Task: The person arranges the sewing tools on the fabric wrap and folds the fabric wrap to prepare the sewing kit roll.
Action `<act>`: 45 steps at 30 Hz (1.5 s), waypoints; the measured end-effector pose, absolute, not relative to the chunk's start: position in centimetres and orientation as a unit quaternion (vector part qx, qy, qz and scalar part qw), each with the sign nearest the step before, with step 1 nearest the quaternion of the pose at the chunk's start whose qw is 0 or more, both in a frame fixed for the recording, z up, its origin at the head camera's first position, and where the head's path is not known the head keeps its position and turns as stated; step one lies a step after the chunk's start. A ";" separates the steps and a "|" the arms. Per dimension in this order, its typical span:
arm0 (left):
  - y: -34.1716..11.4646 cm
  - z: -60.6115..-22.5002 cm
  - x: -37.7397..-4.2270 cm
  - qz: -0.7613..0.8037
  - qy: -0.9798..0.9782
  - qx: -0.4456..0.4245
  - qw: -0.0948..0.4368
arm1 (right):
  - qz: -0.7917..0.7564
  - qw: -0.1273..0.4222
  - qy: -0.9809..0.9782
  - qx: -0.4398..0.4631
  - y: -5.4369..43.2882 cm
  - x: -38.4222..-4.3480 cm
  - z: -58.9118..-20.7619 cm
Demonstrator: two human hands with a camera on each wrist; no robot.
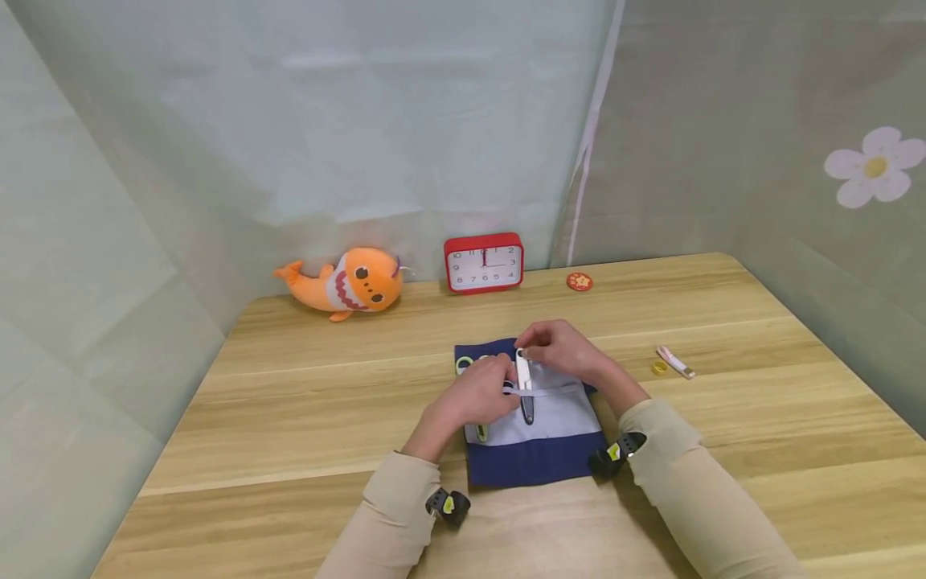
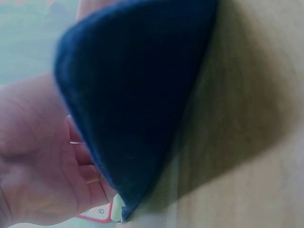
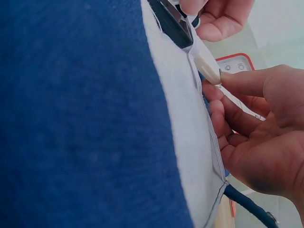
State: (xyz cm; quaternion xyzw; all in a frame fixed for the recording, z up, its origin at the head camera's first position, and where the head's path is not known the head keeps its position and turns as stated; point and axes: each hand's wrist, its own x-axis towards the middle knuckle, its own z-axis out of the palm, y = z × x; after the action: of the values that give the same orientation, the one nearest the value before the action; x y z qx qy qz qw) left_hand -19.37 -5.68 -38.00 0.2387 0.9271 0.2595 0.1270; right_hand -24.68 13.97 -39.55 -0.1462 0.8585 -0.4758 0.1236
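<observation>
A navy and pale grey fabric organizer [image 1: 537, 461] lies open on the table, with a pale elastic band [image 1: 557, 392] across its middle. A slim white-and-black tool [image 1: 524, 378] passes under the band. My right hand [image 1: 563, 351] pinches its white end between thumb and fingertips, as the right wrist view also shows. Beside the tool my left hand [image 1: 483, 389] has its fingers bent, thumb and forefinger gripping the band. Green-handled scissors [image 1: 464, 364] sit left of it, partly covered by that hand. In the left wrist view a raised navy flap [image 2: 133, 85] hides the fingertips.
An orange plush shark [image 1: 347, 281] and a red alarm clock [image 1: 484, 265] stand along the back edge. Right of the clock lies a round red badge [image 1: 579, 281]. A yellow ring-shaped item [image 1: 659, 367] and a whitish strap-like item [image 1: 676, 362] are on the right.
</observation>
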 end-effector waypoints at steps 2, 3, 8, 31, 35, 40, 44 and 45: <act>-5.7 -38.0 -19.4 0.263 0.925 0.243 0.125 | -0.476 0.125 0.858 -0.150 14.0 -24.7 -39.6; -5.7 -38.0 -19.5 0.263 0.925 0.244 0.125 | -0.476 0.127 0.857 -0.151 14.0 -24.7 -39.6; -5.8 -37.9 -19.5 0.268 0.925 0.233 0.137 | -0.470 0.138 0.859 -0.150 14.0 -24.8 -39.7; -5.7 -37.9 -19.7 0.256 0.932 0.212 0.147 | -0.450 0.151 0.864 -0.167 14.0 -24.9 -39.9; -5.7 -37.9 -19.7 0.259 0.931 0.209 0.148 | -0.450 0.155 0.863 -0.170 14.2 -24.9 -40.0; -5.7 -38.0 -19.7 0.258 0.932 0.212 0.143 | -0.449 0.158 0.861 -0.179 14.2 -24.9 -39.9; -5.7 -38.2 -19.7 0.257 0.931 0.222 0.133 | -0.445 0.162 0.860 -0.188 14.0 -24.8 -39.7; -5.8 -38.2 -19.7 0.257 0.931 0.224 0.131 | -0.444 0.163 0.860 -0.190 14.0 -24.8 -39.7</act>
State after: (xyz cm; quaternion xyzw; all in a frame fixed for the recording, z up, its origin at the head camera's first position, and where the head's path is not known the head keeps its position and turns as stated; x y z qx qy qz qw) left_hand -19.74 -5.75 -38.17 0.2240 0.9309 0.2569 0.1313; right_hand -24.77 14.02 -39.68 -0.1898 0.8604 -0.4439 0.1632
